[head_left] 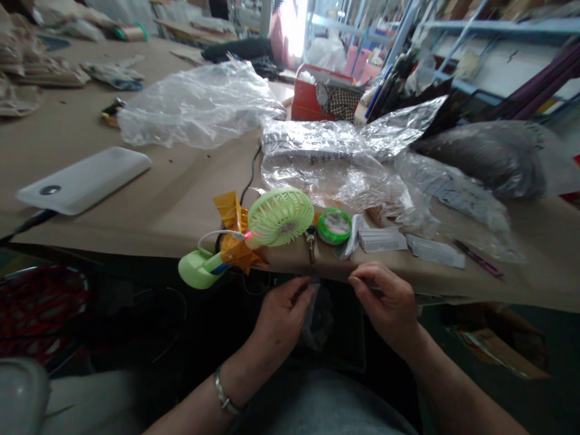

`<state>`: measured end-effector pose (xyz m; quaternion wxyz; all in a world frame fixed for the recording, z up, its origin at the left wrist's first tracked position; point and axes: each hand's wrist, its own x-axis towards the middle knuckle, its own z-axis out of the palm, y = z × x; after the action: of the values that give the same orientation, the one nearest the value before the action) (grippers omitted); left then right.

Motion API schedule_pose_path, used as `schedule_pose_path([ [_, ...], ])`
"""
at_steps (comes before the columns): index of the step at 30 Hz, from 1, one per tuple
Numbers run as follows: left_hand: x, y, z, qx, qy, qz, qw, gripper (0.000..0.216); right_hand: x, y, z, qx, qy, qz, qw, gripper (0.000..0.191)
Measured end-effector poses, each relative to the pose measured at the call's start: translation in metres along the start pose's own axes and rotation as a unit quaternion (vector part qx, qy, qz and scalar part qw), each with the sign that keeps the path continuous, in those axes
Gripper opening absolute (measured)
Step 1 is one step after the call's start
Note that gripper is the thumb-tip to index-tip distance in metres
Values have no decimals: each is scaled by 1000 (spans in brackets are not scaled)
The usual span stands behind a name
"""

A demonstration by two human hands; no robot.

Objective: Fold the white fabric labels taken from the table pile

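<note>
My left hand [283, 315] is just below the table's front edge, thumb and forefinger pinched on a thin translucent piece [311, 308] that looks like plastic or fine cloth. My right hand [388, 302] is a short way to the right, thumb and fingertips pressed together; whatever lies between them is too small to make out. A slim metal fitting [310, 244] stands at the table edge above my left fingertips. Close to it are a light green fan [281, 217], held by orange tape [240, 251], and a round green tub [334, 226] with whitish contents.
White printed slips [383, 240] and a thin dark pink tool [480, 260] lie along the front edge. Clear plastic bags [203, 106] spread behind. A white power bank [86, 180] is at left, a red box [312, 90] at the back. A basket of red material [43, 314] stands below.
</note>
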<state>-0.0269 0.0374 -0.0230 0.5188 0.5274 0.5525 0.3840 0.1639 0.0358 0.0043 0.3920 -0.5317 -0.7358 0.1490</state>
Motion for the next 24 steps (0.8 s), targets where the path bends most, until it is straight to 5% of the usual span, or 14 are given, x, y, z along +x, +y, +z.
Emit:
schedule_pose_path([
  [3,3,-8,2,30,5,-28,999,21,5,18,-6,-122,57,-67,989,13],
  [9,-6,-15,10,22,-37,-39,998,15,6,36,9,-256,37,-98,961,31],
  [19,-2,1,20,-71,-76,-80,991,13,6,32,-2,-175,87,-141,971,8],
  [21,-2,8,24,-150,-99,-140,974,13,2,25,-5,-143,79,-153,975,12],
  [24,-1,19,29,-326,-150,-223,906,24,-10,11,-6,-91,33,-183,978,15],
])
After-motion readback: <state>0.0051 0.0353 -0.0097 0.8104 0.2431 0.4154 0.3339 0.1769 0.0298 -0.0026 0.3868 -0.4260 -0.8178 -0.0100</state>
